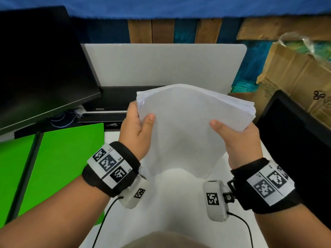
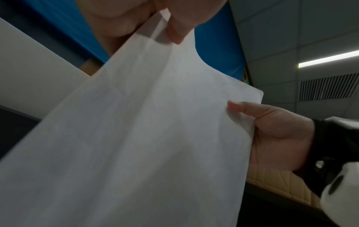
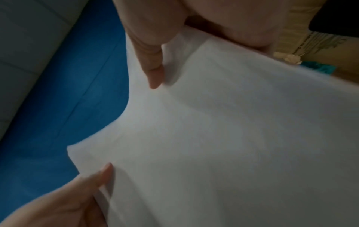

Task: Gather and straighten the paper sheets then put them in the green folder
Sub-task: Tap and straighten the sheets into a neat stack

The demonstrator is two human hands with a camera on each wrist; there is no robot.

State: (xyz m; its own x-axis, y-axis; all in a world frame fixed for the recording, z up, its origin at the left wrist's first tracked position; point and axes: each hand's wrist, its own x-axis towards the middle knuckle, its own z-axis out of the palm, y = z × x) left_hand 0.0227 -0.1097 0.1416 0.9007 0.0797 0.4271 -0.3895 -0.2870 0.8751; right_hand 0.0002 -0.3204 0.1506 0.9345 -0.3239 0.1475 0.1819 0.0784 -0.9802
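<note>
A stack of white paper sheets stands raised above the white table, bowed, its top edges fanned. My left hand grips its left side, thumb on the near face. My right hand grips the right side the same way. In the left wrist view the paper sheets fill the frame, with my left hand at the top and my right hand at the right. The right wrist view shows the paper sheets pinched by my right hand. The open green folder lies flat at the left.
A dark monitor stands at the back left and a white panel behind the paper. A black screen is at the right, with a cardboard box beyond it. Cables run under the monitor.
</note>
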